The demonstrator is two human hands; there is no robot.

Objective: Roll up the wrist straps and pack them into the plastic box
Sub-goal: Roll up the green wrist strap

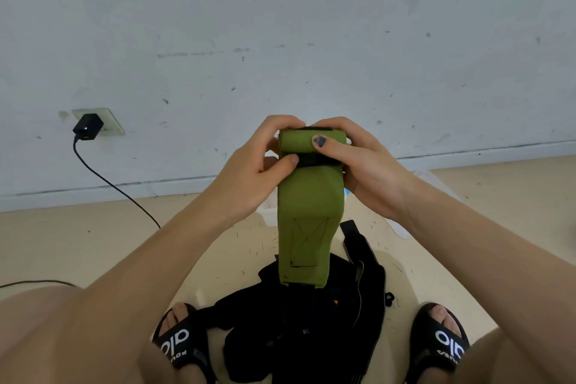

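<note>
A green wrist strap (307, 196) is held up in front of me, its top end partly rolled into a tight cylinder with a black band showing. My left hand (255, 171) grips the roll's left end, thumb pressed on the black band. My right hand (364, 165) grips the right end, thumb lying across the roll. The loose tail hangs down, showing a stitched rectangle with a cross. Several black wrist straps (311, 321) lie heaped on the floor between my feet. A clear plastic box (402, 227) shows only in bits behind my hands and right forearm.
I sit facing a scuffed white wall. A black charger (88, 127) sits in a wall socket at the left, its cable (118, 188) trailing across the beige floor. My feet in black slide sandals (179, 343) (442, 343) flank the heap.
</note>
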